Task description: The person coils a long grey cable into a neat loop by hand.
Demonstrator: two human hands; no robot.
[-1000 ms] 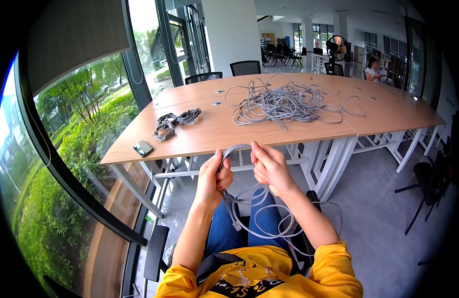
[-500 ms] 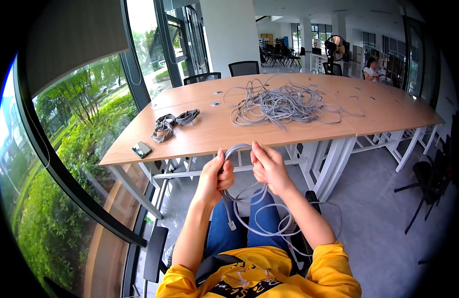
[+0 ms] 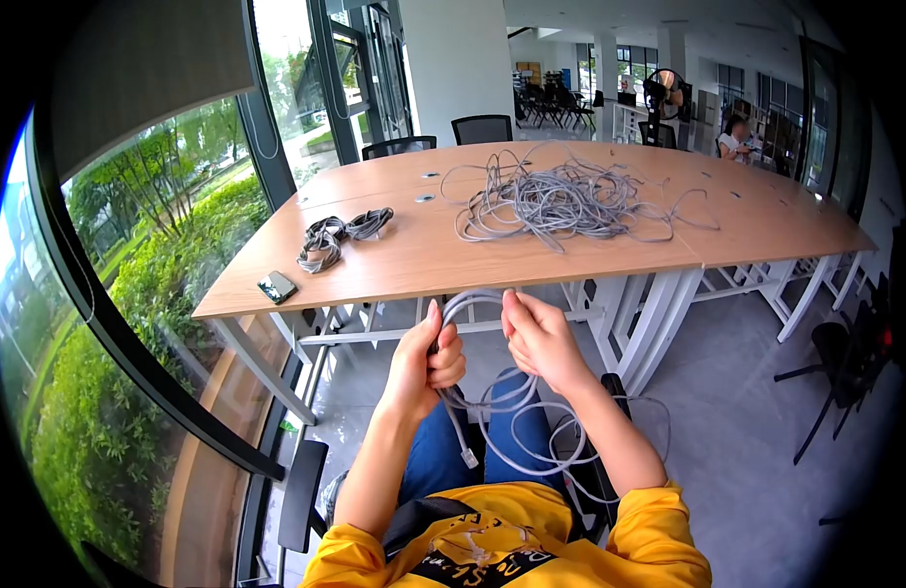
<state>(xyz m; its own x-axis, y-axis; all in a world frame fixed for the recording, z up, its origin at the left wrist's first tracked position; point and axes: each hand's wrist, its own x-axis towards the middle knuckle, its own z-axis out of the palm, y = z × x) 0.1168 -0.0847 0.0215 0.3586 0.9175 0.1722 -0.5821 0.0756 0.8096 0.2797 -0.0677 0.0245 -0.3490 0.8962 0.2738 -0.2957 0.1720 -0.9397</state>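
On the table (image 3: 428, 263), a small dark object (image 3: 277, 287) is seen at the left corner, near a bundle (image 3: 346, 232). Cable (image 3: 469, 298) is clasped in the curled fist of the left hand (image 3: 428, 365); its plug (image 3: 468, 458) (clear-tipped) is hung below. Coils are arched between the hands, before the table's edge. The arch is pinched by the right hand's (image 3: 539, 338) thumb and forefinger. Farther back, a tangle (image 3: 563, 204) is heaped.
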